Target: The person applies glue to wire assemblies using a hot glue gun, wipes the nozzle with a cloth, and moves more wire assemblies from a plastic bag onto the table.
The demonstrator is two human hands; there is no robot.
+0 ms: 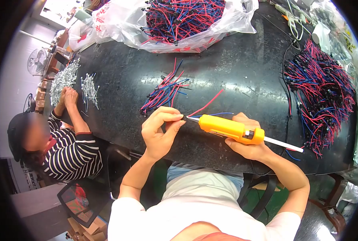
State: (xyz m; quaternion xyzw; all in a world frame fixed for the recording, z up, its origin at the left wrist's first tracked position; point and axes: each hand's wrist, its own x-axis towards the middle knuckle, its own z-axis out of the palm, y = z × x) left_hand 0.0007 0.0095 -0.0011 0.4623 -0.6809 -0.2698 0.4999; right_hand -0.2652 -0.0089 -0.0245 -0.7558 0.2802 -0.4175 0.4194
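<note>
My left hand [161, 130] pinches the small black end of a wired part [183, 117], whose red wire [207, 104] and blue wire reach out to the right. My right hand [245, 138] is wrapped around a yellow hot glue gun [221, 126] with a white glue stick [283, 143] coming out of its back. The gun's metal nozzle [193, 119] points left, right at the black end; whether they touch I cannot tell. Just beyond my left hand lies a small bunch of red and blue wired parts [165, 92].
A clear plastic bag [122, 30] full of wired parts [183, 18] stands at the back. Another large heap [321, 92] lies at right, beside a black cable [285, 76]. At left, a co-worker's hands [69, 96] are at a pile of silvery parts [64, 78], near a smaller pile [90, 90].
</note>
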